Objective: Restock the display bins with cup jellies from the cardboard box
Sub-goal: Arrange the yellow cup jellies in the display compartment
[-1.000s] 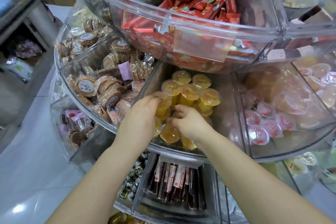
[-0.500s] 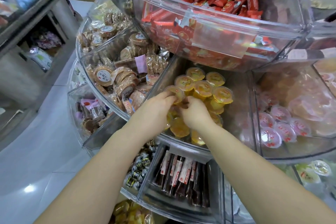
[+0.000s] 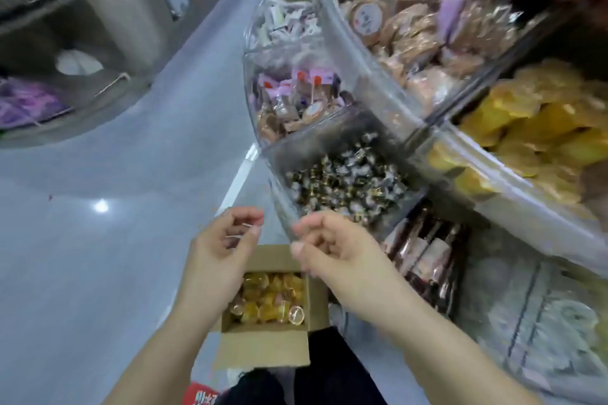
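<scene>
Both the left hand (image 3: 218,250) and right hand (image 3: 332,246) are hovering loosely curled and empty above the open cardboard box (image 3: 263,344) at lower centre, where the yellow cup jellies (image 3: 268,297) are lying loose. The cups are probably handling light, slick and crushable, favouring rim grips; upright flaps are narrowing entry, the yellow jelly bin (image 3: 513,194) is overhanging at right

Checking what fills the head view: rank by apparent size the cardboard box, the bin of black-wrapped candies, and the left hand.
1. Bin of black-wrapped candies
2. Cardboard box
3. Left hand, though it is nearer the camera than the box, so this is unsure.
</scene>
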